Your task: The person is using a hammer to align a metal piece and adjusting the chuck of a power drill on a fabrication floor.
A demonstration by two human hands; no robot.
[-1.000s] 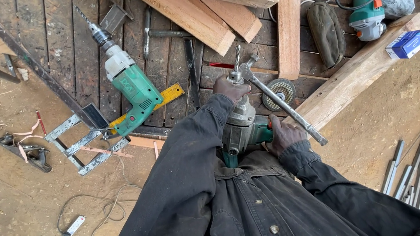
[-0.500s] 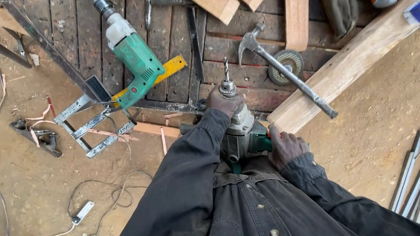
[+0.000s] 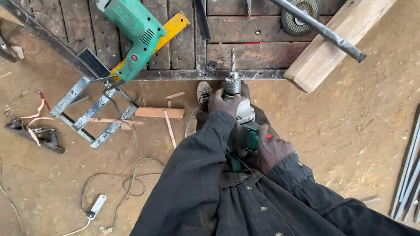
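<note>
1. Head view: the left hand (image 3: 223, 103) is wrapped around the front body of a green electric drill (image 3: 239, 116), fingers curled tight just behind the chuck.
2. The right hand (image 3: 273, 150) grips the drill's rear handle, fingers closed.
3. The drill bit (image 3: 232, 60) points at the steel bar (image 3: 202, 71) edging the wooden platform (image 3: 239, 22).
4. A hammer (image 3: 302, 8) and a second green drill (image 3: 130, 23) lie on the boards.
</note>
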